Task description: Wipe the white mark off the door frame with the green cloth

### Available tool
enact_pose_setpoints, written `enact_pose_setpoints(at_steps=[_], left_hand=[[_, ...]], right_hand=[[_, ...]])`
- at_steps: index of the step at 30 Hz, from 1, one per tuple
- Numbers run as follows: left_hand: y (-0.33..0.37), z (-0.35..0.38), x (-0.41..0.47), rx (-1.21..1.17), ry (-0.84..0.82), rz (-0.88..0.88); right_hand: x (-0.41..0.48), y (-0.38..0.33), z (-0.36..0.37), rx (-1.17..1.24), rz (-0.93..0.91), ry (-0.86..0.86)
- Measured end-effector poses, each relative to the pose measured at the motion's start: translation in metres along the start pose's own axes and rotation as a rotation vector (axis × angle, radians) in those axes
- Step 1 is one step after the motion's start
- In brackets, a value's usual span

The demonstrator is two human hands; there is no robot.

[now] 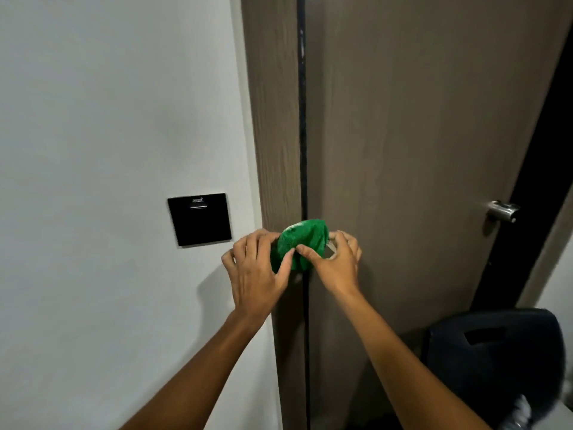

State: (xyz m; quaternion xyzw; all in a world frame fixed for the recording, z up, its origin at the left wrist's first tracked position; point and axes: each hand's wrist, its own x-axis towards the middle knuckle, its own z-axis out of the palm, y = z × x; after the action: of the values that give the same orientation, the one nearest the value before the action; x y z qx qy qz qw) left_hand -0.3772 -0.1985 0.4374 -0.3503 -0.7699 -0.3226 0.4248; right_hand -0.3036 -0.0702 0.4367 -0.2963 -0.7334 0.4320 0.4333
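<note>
From the head view, the person stood close to a grey-brown wood-grain door frame (274,125), both bare forearms reaching up toward it. Between the two hands sat a bunched bright green cloth (299,243), held against the dark vertical gap (302,119) where the frame met the matching grey-brown door (418,135). A whitish smear showed along the cloth's upper edge; whether any white mark lay on the frame beneath it could not be told, since the cloth covered that spot.

The left hand (255,268) had its fingers curled over the left side of the bundle, its thumb pressed into the fabric from below. The right hand (336,262) pinched the right side, thumb tip meeting the cloth near the middle and the other fingers bent round the far edge.

To the left, the plain white painted wall (108,119) carried a square glossy black wall panel (200,219), just beside the left hand, with the hand's shadow on the wall below it. On the door's far right edge sat a brushed metal door handle (502,211), next to a black strip. Low at the right, near the floor, stood a dark rounded plastic bin (493,358) with a slot in its lid.
</note>
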Motion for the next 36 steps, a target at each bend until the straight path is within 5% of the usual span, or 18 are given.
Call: enact_pose_setpoints(at_steps=[4, 10, 15, 18, 21, 25, 33, 36], left_hand=[[0.022, 0.014, -0.040, -0.307, -0.164, -0.014], [0.076, 0.060, -0.110, -0.596, -0.649, -0.242], [0.139, 0.109, -0.183, -0.640, -1.055, -0.382], [0.179, 0.134, -0.244, -0.574, -1.252, -0.449], [0.219, 0.154, -0.310, -0.551, -1.489, -0.440], [0.265, 0.169, -0.391, -0.566, -1.794, -0.177], [0.329, 0.193, -0.509, -0.441, -1.979, 0.510], [0.324, 0.200, -0.529, -0.249, -2.009, 0.688]], right_hand=[[-0.023, 0.052, -0.024, 0.257, 0.208, -0.167], [-0.058, 0.149, -0.097, 0.592, 0.466, -0.376], [-0.108, 0.247, -0.158, 0.543, 0.776, -0.169], [-0.153, 0.310, -0.188, 0.324, 0.877, 0.059], [-0.196, 0.360, -0.218, 0.077, 0.969, 0.064], [-0.254, 0.408, -0.258, -0.270, 0.989, 0.006], [-0.322, 0.458, -0.301, -0.431, 1.330, -0.069], [-0.326, 0.473, -0.307, -0.554, 1.439, -0.420]])
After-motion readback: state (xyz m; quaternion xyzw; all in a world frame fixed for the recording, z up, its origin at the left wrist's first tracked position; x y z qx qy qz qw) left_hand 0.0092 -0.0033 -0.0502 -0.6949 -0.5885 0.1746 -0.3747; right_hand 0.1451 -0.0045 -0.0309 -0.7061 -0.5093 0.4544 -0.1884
